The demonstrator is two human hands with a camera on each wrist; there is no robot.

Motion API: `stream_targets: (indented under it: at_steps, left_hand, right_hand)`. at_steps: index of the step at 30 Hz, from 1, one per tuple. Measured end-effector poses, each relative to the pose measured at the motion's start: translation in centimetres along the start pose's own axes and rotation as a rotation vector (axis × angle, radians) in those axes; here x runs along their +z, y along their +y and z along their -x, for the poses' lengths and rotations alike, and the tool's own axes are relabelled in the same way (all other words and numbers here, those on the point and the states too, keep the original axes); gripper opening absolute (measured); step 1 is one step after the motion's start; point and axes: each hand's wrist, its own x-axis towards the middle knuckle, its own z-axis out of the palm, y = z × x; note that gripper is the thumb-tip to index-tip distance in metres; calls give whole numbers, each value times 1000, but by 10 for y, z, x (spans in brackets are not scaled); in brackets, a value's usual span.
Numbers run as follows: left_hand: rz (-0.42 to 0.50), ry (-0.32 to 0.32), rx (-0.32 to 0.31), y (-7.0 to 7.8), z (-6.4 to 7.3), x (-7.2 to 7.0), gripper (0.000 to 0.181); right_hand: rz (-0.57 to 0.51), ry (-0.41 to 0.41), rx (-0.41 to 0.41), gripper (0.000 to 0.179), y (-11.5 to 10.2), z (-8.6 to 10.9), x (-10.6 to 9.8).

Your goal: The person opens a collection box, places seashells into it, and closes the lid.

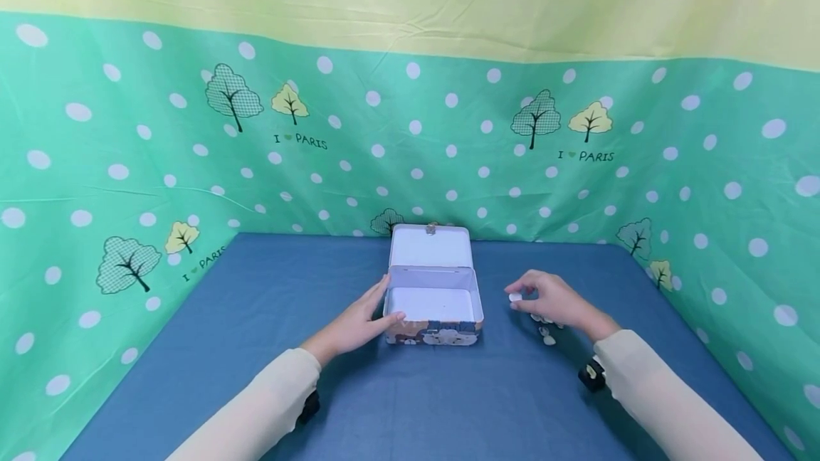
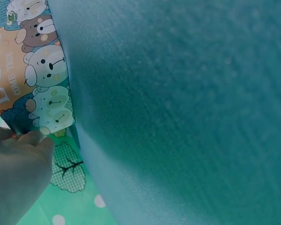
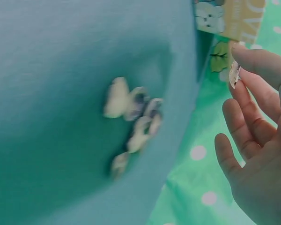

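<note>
A small hinged tin box (image 1: 432, 333) printed with cartoon bears stands on the blue cloth with its lid raised; its white inside shows no contents. My left hand (image 1: 355, 326) rests against the box's left side, fingers extended along the wall and thumb over the front rim. To the right of the box, my right hand (image 1: 554, 299) pinches a small flat white piece (image 3: 234, 75) with dark marks between thumb and fingertip. Below that hand lie several small pale pieces (image 3: 116, 99) with dark patches, blurred in the right wrist view and partly hidden by the hand in the head view.
The box's lid (image 1: 430, 246) leans back, with a metal clasp (image 1: 431, 229) at its top edge. A blue cloth (image 1: 410, 404) covers the table. Green and yellow printed fabric (image 1: 416, 126) hangs behind and on both sides.
</note>
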Motion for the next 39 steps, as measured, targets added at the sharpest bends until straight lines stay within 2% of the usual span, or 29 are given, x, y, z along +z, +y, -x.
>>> stream_targets:
  at_steps: [6, 11, 18, 29, 39]
  left_hand:
    - [4, 2, -3, -2, 1, 0, 90]
    - [7, 5, -7, -1, 1, 0, 90]
    - [14, 2, -5, 0, 1, 0, 88]
    - [10, -1, -7, 1, 1, 0, 90]
    - [4, 0, -12, 1, 0, 0, 91]
  right_hand:
    - [5, 8, -34, 23, -16, -9, -5]
    - [-14, 3, -41, 25, -30, -20, -1]
    - [-47, -11, -102, 28, -48, -36, 10]
    - [-86, -50, -244, 29, -74, -58, 29]
    - [-108, -84, -270, 29, -92, -75, 49]
